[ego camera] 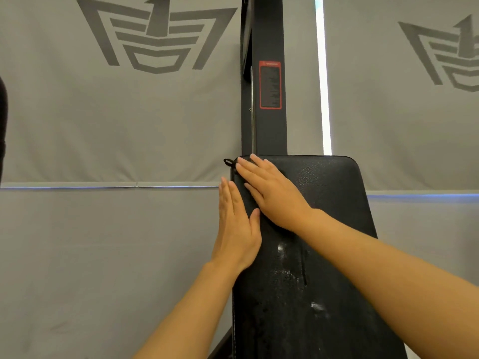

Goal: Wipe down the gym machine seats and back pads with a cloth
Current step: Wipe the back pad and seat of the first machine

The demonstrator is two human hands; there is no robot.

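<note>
Black padded vinyl back pad (324, 229) of the gym machine fills the lower middle of the view, rising toward 12 o'clock against the dark upright steel post (267, 125) with its red-bordered warning label (270, 85). Dark cloth (242, 189), nearly the same black as the pad and hard to tell apart from it, spread over the pad's upper left corner, at about 10 o'clock on the pad, with a small hanging loop (228, 162) sticking out past the edge.

Right hand (269, 193) laid flat on the cloth, fingers straight and slightly spread toward 10 o'clock, pressing rather than gripping; likely placed so to pin the cloth to the face of the pad and spread pressure for a wipe. Left hand (237, 224) set against the pad's left edge, fingers straight and together pointing to 12 o'clock, thumb on the front face; seemingly there to hold the cloth's overhang against the side, or to steady the pad. Neither hand curled round anything.

Pale wet-looking smears and speckles (285, 263) toward 6 o'clock of the hands, probably spray or residue not yet wiped, suggesting work begun at the top with the lower pad left to do. Grey roller blinds with a dark printed emblem (158, 35) behind, a bright slit of daylight (324, 73) at 1 o'clock. No seat in view.
</note>
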